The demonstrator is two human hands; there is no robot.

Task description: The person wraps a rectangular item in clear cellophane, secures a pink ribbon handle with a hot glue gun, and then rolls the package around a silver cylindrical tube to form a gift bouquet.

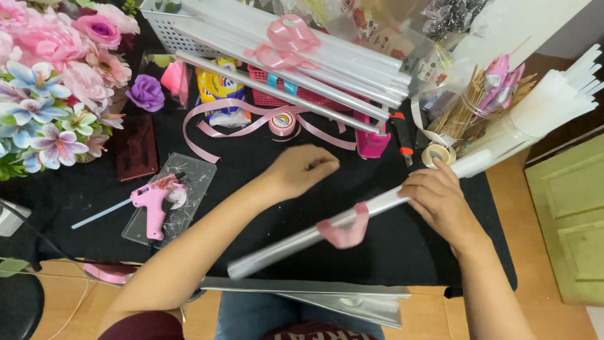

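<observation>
A long silvery rolled tube of wrapping film (283, 244) lies slantwise across the black table, with a pink ribbon loop (347, 230) wrapped around its middle. My right hand (440, 200) presses down on the tube's upper right part. My left hand (303, 169) hovers above the table just beyond the tube, fingers curled in with nothing visible in them. A loose pink ribbon (251, 123) and its small spool (282, 123) lie farther back.
A pink glue gun (153, 203) rests on a clear plate at left. Artificial flowers (53, 75) fill the far left. More silvery tubes with a pink bow (286, 41) sit on baskets at the back. A tape roll (438, 153), wooden sticks (462, 107) and folded film (340, 299) are nearby.
</observation>
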